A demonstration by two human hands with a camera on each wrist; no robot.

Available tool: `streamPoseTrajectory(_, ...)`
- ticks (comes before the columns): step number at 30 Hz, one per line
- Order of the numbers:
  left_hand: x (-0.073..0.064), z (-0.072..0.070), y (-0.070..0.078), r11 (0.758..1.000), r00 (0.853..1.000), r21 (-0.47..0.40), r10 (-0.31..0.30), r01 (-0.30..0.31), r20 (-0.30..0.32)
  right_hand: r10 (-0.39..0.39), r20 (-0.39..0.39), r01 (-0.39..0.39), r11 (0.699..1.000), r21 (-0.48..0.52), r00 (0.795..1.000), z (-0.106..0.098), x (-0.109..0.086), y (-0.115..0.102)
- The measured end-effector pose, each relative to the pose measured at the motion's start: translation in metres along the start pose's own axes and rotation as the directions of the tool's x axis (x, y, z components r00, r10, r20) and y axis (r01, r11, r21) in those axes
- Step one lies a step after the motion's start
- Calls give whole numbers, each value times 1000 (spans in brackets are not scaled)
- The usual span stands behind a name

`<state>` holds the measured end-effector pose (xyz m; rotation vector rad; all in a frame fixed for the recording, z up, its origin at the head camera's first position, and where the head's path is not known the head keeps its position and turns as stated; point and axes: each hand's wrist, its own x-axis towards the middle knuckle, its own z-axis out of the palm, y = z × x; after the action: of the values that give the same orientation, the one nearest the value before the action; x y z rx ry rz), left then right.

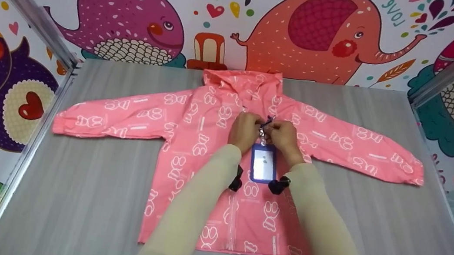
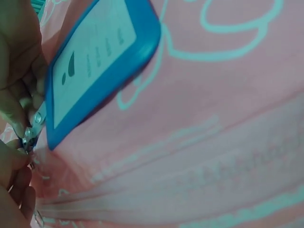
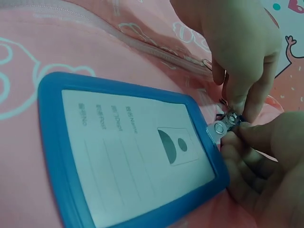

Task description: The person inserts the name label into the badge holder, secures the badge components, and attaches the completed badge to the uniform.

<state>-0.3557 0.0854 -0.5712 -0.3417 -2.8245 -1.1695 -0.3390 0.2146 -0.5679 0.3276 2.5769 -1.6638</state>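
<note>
A pink raincoat-like jacket (image 1: 211,143) with white line drawings lies spread out, front up, hood at the far end. Over its chest is a blue-framed badge holder (image 1: 264,164) with a white card (image 3: 137,156) inside. A clear strap with a metal snap (image 3: 219,128) joins the holder to a small metal clip (image 3: 232,118) with dark blue parts. My left hand (image 1: 246,130) pinches the clip from the left, fingertips close to the jacket's front opening. From the other side, my right hand (image 1: 284,139) pinches it between thumb and fingers. Fingertips partly hide the clip.
The jacket's sleeves (image 1: 119,113) stretch out to both sides on a grey wood-grain table (image 1: 69,194). Metal frame posts (image 1: 33,1) stand at the corners, before walls printed with cartoon animals. A zipper (image 1: 232,225) runs down the jacket's front.
</note>
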Motion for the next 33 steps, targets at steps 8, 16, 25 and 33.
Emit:
streamPoseTrajectory(8, -2, -4, -4, 999, 998, -17, 40, -40, 38, -60, -17, 57, 992, -116, 998, 0, -1, 2)
streamPoseTrajectory(16, -8, -9, -18, 991, 992, 54, 118, -120, 40, -102, -59, 90, 980, -177, 993, 1, -4, 8)
streamPoseTrajectory(25, -7, -13, -25, 989, 995, 117, 86, -91, 47, -252, -111, 217, 942, -257, 961, 8, -7, 9)
streamPoseTrajectory(33, -6, -13, -24, 977, 997, 202, 63, -72, 52, -220, 32, 217, 911, -351, 975, 7, -1, -1)
